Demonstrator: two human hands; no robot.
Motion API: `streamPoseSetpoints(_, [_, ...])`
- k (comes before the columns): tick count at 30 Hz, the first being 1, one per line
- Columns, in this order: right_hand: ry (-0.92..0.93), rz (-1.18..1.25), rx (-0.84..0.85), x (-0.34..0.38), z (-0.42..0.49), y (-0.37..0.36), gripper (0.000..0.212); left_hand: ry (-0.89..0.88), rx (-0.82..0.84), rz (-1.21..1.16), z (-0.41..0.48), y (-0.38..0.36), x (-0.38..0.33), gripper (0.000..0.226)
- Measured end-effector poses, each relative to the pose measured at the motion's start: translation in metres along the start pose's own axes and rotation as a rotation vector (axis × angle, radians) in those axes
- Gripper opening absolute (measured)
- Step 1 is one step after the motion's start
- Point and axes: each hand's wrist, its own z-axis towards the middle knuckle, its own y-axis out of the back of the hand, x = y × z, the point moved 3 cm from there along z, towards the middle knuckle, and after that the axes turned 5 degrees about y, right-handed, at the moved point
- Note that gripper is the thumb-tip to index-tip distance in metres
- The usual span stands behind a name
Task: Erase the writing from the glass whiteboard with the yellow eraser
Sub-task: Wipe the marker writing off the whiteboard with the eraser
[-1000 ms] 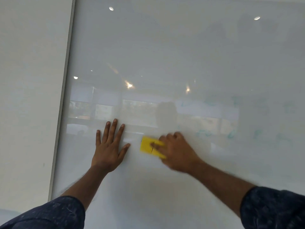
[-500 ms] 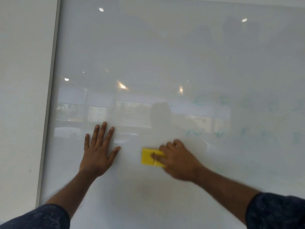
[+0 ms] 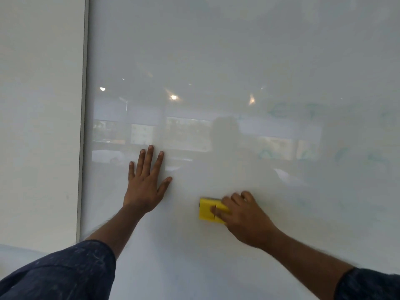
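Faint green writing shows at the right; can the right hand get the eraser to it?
Probably yes: the right hand holds the yellow eraser against the glass whiteboard, and only bare glass lies between it and the faint green writing.

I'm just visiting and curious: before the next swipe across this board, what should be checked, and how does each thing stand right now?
1. Grip: the right hand holds the yellow eraser with its fingers curled over it: ok.
2. Eraser flat against the glass whiteboard: cannot tell, the picture is blurred there.
3. Left hand flat on the glass, apart from the eraser: ok.
4. Board wiped clean: not ok, faint green writing shows up and to the right of the eraser.
5. Glass between the eraser and that writing free of obstacles: ok.
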Motion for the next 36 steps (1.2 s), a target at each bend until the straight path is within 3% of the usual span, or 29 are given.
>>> streamPoseSetpoints(3, [0.029,-0.026,0.013,-0.023,-0.001,0.009,0.044,-0.008,-0.004,0.042,-0.001,0.003,0.000,0.076])
streamPoseSetpoints(7, [-0.311,-0.096,-0.076,-0.102,0.026,0.049,0.055,-0.104,-0.031,0.112,0.002,0.005,-0.007,0.072])
streamPoseSetpoints(10, [-0.427,-0.098,-0.075,-0.113,0.033,0.056,0.055,-0.177,-0.036,0.119,0.008,0.004,-0.021,0.071])
streamPoseSetpoints(12, [-0.391,-0.045,-0.072,-0.089,0.026,0.048,0.056,-0.201,-0.038,0.104,0.012,0.002,-0.036,0.072])
streamPoseSetpoints(16, [-0.029,-0.004,0.062,-0.018,-0.004,0.015,0.049,-0.199,-0.043,0.091,0.027,0.003,-0.061,0.075])
streamPoseSetpoints(18, [-0.009,0.016,0.107,-0.016,-0.006,0.016,0.051,-0.190,-0.042,0.081,0.034,0.003,-0.070,0.076])
streamPoseSetpoints(24, [-0.431,-0.077,-0.026,-0.114,0.036,0.065,0.056,-0.162,-0.086,0.029,0.032,-0.005,-0.077,0.075])
streamPoseSetpoints(26, [-0.480,-0.061,-0.058,-0.122,0.037,0.068,0.056,-0.166,-0.092,0.023,0.034,-0.005,-0.075,0.075])
streamPoseSetpoints(28, [-0.421,-0.027,-0.043,-0.102,0.027,0.058,0.057,-0.165,-0.093,0.022,0.033,-0.006,-0.074,0.075])
streamPoseSetpoints(33, [0.000,0.006,0.064,-0.024,-0.024,0.011,0.049,-0.166,-0.090,0.013,0.033,-0.005,-0.076,0.075])
streamPoseSetpoints(36, [-0.017,-0.028,0.055,-0.047,-0.013,0.017,0.051,-0.169,-0.094,0.020,0.033,-0.003,-0.075,0.074])
